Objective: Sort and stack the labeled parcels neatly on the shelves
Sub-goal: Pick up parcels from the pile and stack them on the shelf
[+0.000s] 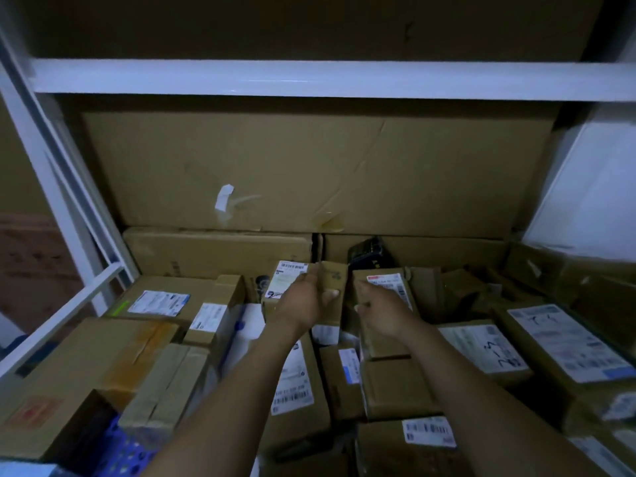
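Nearest, a blue perforated crate [129, 449] sits at the lower left among labeled cartons packed flat across the shelf. Both bare forearms reach forward over them. The left hand [303, 304] grips a small parcel [335, 275]: its thumb presses the brown face and its fingers wrap the side that carries a white shipping label [290, 277]. This parcel stands upright in the middle of the shelf, above the flat cartons.

Just to its right, the right hand [385, 313] lies with curled fingers against the left edge of a red-labeled parcel [392, 287]. I cannot tell whether it holds it.

Behind, a black item [370, 253] rests against long cartons [216, 251]. A large cardboard sheet [309, 173] stands at the back, under a white shelf beam [309, 77].
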